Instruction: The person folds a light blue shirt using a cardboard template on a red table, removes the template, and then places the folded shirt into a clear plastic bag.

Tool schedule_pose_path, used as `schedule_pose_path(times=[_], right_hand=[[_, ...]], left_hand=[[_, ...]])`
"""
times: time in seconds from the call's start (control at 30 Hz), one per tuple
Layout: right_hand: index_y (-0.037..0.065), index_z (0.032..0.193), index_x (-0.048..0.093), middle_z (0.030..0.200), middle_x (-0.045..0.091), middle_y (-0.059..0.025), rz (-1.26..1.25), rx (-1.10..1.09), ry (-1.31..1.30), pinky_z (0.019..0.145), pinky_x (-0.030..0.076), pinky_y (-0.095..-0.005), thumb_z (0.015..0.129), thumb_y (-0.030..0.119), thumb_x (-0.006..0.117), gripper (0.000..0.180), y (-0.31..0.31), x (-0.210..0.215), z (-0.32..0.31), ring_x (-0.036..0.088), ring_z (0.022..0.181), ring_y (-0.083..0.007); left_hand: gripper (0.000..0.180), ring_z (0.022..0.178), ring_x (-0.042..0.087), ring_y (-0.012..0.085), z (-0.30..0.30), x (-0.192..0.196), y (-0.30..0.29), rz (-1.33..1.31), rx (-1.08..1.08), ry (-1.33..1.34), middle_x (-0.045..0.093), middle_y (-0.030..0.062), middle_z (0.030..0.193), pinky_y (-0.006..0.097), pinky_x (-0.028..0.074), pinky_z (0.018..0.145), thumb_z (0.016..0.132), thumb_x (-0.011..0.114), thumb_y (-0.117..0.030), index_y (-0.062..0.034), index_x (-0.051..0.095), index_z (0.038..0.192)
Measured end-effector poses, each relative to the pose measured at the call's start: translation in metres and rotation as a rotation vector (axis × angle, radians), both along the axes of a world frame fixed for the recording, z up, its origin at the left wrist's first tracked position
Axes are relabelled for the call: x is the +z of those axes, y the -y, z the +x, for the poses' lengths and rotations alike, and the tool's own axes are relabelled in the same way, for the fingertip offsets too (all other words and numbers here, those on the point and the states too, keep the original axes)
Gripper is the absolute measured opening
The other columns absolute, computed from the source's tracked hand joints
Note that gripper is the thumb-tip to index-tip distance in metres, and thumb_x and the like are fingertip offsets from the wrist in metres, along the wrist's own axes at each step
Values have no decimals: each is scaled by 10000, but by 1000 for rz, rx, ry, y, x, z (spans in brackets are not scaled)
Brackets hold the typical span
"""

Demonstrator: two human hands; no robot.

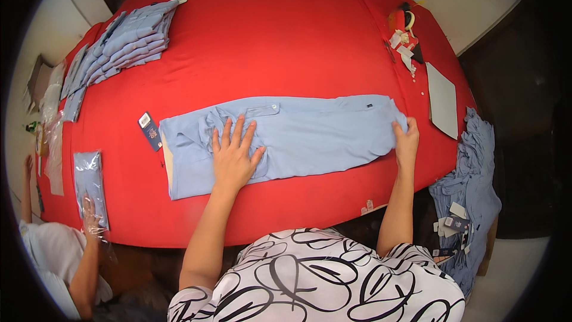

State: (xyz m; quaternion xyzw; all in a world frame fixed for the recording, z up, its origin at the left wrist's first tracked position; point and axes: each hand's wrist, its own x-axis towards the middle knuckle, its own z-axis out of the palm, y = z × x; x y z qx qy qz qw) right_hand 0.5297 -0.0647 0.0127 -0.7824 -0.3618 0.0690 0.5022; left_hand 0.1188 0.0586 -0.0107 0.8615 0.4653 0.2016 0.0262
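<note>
A light blue shirt [310,134] lies folded into a long strip across the red table [280,42]. My left hand [234,154] presses flat on its left part, fingers spread, just below the buttoned pocket. My right hand [406,140] pinches the shirt's right end at the table's edge. A dark blue hang tag [150,131] sticks out beside the shirt's left end.
A stack of folded blue shirts [122,45] sits at the far left. Another person's hand [89,211] rests on a bagged shirt [89,185] at the near left. A grey card [442,100], small tags [405,45] and a heap of blue shirts [471,185] are at the right.
</note>
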Motion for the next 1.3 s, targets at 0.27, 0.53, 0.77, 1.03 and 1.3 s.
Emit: schedule_pose_path(times=[0.27, 0.53, 0.77, 1.03, 1.3], right_hand=[[20, 1052, 626, 1015, 657, -136, -245, 679, 566, 849, 491, -343, 844, 189, 704, 279, -32, 14, -161, 629, 969, -270], [-3, 1088, 634, 1105, 648, -180, -281, 257, -21, 834, 492, -403, 937, 235, 575, 288, -22, 3, -78, 631, 959, -330], [-18, 1132, 615, 833, 602, -94, -336, 284, 133, 709, 494, -319, 879, 224, 686, 358, -38, -36, -67, 569, 734, -182], [-2, 1368, 429, 922, 578, -77, -252, 529, -325, 801, 474, -295, 823, 74, 701, 613, -45, 22, -97, 569, 878, -152], [10, 1416, 378, 1154, 616, -152, 262, 771, -827, 962, 486, -352, 946, 22, 488, 483, -58, 70, -151, 600, 1130, -236]], left_hand=[[602, 1382, 358, 343, 1, 5, -3, 3, -26, 34, 423, 68, 1499, 587, 224, 1128, 848, 676, -438, -169, 549, 1371], [512, 1285, 430, 345, 25, 31, 21, 85, -74, 123, 511, 91, 1374, 509, 310, 1069, 801, 721, -296, -126, 608, 1270], [315, 987, 540, 284, 79, 9, 55, -102, -502, 61, 584, 87, 1166, 404, 411, 866, 786, 685, -141, -65, 661, 1091], [431, 1041, 566, 280, 97, 49, 62, -415, -259, 470, 619, 117, 1155, 400, 431, 918, 831, 735, -283, -23, 637, 1160], [343, 886, 641, 184, 31, 90, 8, -780, 201, 982, 688, 105, 969, 350, 506, 776, 871, 702, -245, -17, 637, 1118]])
